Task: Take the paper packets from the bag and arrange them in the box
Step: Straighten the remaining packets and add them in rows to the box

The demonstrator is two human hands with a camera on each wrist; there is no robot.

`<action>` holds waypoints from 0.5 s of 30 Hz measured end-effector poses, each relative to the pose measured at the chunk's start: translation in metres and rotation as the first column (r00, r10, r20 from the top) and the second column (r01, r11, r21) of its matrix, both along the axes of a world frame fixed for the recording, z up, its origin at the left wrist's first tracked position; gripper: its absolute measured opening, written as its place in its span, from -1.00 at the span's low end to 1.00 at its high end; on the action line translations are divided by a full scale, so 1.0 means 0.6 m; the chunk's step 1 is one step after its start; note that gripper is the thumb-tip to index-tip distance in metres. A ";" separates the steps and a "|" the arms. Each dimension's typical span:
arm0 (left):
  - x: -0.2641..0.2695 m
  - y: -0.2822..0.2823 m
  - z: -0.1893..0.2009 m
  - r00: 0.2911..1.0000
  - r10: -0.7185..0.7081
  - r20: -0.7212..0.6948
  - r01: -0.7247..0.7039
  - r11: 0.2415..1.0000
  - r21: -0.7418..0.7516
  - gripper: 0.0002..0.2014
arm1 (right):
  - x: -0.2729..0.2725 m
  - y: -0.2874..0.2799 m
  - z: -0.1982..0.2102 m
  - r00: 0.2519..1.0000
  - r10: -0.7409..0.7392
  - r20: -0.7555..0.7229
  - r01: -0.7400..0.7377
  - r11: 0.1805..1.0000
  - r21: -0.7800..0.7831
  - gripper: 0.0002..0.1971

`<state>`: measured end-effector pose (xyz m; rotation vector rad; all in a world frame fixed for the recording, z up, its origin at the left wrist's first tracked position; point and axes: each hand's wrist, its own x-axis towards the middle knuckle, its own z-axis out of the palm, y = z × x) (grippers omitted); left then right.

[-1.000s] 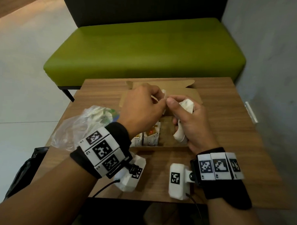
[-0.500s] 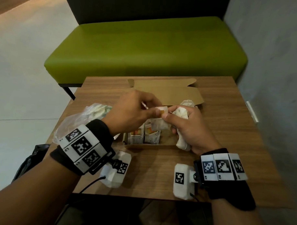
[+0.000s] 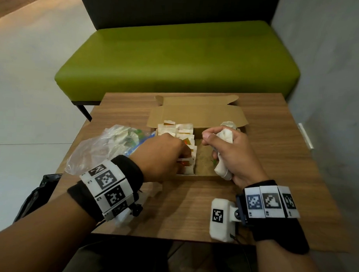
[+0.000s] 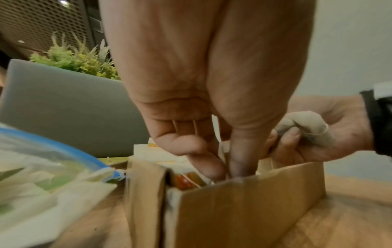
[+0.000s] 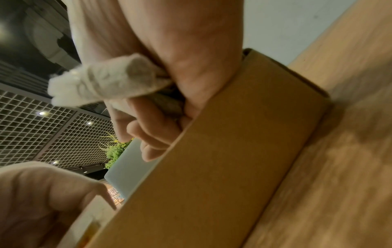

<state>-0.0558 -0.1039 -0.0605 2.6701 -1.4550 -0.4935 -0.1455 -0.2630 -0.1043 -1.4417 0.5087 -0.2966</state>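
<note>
- The small white paper packets with orange print (image 3: 184,136) stood in rows along the left side of the open brown cardboard box (image 3: 197,116); its right half was bare.
- The left hand (image 3: 161,153) reached into the near left corner, thumb and fingers pinched, apparently on a packet being tucked in, though the grip was partly hidden.
- The right hand (image 3: 233,156) clutched a bunch of white packets (image 3: 225,135) over the box's right side.
- The clear plastic bag with a blue seal (image 3: 111,145) lay on the wooden worktop (image 3: 275,159) just left of the box, more packets inside.
- Risk: pushing the packet in could topple the upright rows into the bare half, or the clutched bunch could slip loose.
</note>
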 end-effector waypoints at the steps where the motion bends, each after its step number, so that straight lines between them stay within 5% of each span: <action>1: 0.000 -0.002 -0.001 1.000 -0.008 0.025 0.008 1.000 0.003 -0.97 | 0.000 0.000 -0.001 1.000 -0.001 -0.002 0.001 1.000 -0.002 -0.96; 8: 0.005 -0.003 -0.002 0.999 -0.036 0.035 0.035 0.999 0.022 -0.89 | 0.001 -0.001 0.005 1.000 -0.026 -0.005 0.026 0.998 0.053 -0.63; 15: 0.001 -0.014 -0.006 0.986 -0.076 0.147 0.060 0.992 0.109 -0.82 | -0.001 0.000 0.009 1.000 -0.010 -0.026 0.011 0.999 0.050 -0.62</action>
